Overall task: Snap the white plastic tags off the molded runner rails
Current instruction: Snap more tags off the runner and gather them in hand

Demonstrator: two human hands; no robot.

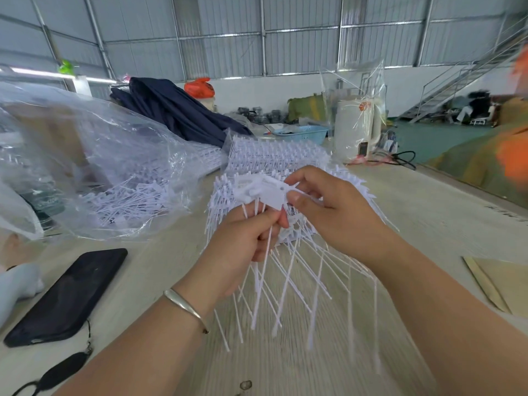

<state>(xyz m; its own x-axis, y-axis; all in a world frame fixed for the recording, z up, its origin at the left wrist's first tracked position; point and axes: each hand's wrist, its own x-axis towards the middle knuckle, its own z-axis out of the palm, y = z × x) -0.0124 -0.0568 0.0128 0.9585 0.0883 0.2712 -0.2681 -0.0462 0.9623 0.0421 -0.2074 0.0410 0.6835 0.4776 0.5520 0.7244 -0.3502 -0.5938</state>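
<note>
- The left hand [243, 241] is curled around a bunch of thin white plastic tags [263, 270], thumb pressed across their stems; the long tails hang down out of the fist toward the pale table [160, 270].
- The right hand [323, 207] pinches a flat white piece of the molded runner rail [265, 190] between thumb and fingers, just above and touching the tag heads that the left hand holds.
- Behind the runner rail, well apart from the hands, a stack of more white runners [274, 155] rests on the table, with further tags fanned out under the hands; motion blur hides their detail.
- Left of the runner rail lies a clear plastic bag [85, 155] with loose white tags [128, 201] spilled inside it.
- Below and left of the runner rail, near the left forearm, a black phone [65, 298] lies flat on the table with a dark strap [57, 372] trailing from it.
- A silver bangle [185, 307] circles the left wrist.
- Beyond the runner rail, to its right, a white appliance wrapped in clear film [357, 130] stands; beside it sits a light blue basket [300, 135].
- Beyond and left of the rail, dark navy cloth [177, 110] is heaped.
</note>
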